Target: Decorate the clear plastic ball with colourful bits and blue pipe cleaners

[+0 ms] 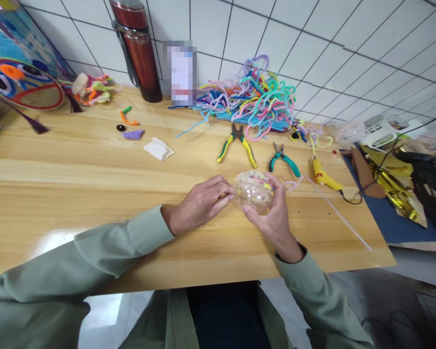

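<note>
A clear, rounded plastic ball [254, 192] with colourful bits showing through it is held just above the wooden table. My right hand [272, 213] wraps round its right side, thumb in front and fingers behind. At the ball's left edge, my left hand [207, 199] has its thumb and fingertips pinched together; whatever they grip is too small to make out. Behind the ball lie yellow-green pliers [237, 145] with their handles spread, and smaller teal pliers [283, 159]. A short pink pipe cleaner [294, 183] lies just right of my right hand.
A heap of coloured pipe cleaners [254, 99] sits against the tiled wall beside a red thermos [138, 53]. A yellow glue gun [325, 175] with a cord lies right, near a long pale stick [341, 215]. Folded white paper [159, 149] and a purple scrap [133, 134] lie left.
</note>
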The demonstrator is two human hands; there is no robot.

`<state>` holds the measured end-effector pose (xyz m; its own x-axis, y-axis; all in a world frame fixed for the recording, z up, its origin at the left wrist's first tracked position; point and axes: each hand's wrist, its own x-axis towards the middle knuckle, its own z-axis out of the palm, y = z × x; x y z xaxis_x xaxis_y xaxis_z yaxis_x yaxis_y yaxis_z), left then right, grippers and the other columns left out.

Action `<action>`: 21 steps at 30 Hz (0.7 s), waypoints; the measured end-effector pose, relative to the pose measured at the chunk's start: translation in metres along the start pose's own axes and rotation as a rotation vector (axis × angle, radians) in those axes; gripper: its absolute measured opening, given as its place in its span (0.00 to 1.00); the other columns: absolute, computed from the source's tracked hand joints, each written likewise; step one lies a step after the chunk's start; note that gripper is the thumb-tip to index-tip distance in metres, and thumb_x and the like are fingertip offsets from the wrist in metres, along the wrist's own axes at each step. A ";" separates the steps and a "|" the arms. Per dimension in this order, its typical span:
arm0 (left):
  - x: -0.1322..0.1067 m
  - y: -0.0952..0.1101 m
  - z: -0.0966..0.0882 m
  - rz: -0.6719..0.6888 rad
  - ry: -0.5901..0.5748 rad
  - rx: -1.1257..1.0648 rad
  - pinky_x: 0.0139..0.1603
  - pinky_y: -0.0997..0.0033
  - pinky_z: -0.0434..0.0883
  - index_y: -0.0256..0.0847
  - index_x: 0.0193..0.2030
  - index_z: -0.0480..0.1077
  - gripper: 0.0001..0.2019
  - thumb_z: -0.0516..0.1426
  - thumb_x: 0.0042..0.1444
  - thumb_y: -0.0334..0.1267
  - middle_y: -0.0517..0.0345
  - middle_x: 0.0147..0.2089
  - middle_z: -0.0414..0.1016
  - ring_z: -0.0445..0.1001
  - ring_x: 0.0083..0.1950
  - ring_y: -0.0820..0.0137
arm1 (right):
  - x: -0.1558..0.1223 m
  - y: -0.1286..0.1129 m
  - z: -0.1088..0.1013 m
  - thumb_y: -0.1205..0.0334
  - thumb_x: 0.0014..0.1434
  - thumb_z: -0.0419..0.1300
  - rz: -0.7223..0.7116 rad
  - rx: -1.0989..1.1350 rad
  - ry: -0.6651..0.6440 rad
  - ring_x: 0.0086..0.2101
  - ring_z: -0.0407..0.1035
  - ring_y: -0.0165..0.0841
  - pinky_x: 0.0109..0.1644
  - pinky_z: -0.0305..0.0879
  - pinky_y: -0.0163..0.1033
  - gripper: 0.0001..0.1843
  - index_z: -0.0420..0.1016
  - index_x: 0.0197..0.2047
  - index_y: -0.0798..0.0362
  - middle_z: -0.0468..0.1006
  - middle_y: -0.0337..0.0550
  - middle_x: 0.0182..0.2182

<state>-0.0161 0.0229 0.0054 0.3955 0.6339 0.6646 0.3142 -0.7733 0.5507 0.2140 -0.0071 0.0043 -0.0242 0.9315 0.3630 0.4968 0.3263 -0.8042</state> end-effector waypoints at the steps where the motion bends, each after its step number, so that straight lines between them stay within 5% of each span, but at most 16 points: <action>1: 0.000 0.000 0.000 -0.016 -0.015 -0.008 0.44 0.72 0.77 0.42 0.45 0.71 0.03 0.58 0.73 0.30 0.57 0.41 0.79 0.80 0.42 0.71 | 0.000 0.000 0.000 0.55 0.52 0.74 -0.005 -0.004 0.001 0.65 0.69 0.52 0.72 0.66 0.65 0.46 0.61 0.70 0.44 0.72 0.53 0.65; 11: 0.000 0.009 0.003 -0.222 -0.078 -0.163 0.44 0.70 0.75 0.43 0.43 0.68 0.05 0.53 0.74 0.34 0.57 0.41 0.77 0.75 0.40 0.70 | -0.004 0.002 0.003 0.54 0.53 0.74 -0.037 0.000 0.029 0.63 0.69 0.52 0.69 0.68 0.64 0.46 0.61 0.71 0.44 0.71 0.52 0.64; 21: 0.007 0.019 -0.005 -0.633 -0.110 -0.521 0.38 0.72 0.69 0.40 0.38 0.71 0.10 0.57 0.68 0.44 0.62 0.34 0.73 0.69 0.34 0.73 | -0.001 0.005 0.004 0.54 0.53 0.75 -0.246 -0.162 0.103 0.66 0.66 0.56 0.69 0.67 0.70 0.51 0.57 0.75 0.43 0.67 0.54 0.66</action>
<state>-0.0113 0.0125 0.0229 0.3686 0.9228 0.1123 0.0761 -0.1503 0.9857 0.2128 -0.0062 -0.0016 -0.0771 0.8040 0.5897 0.6185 0.5024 -0.6042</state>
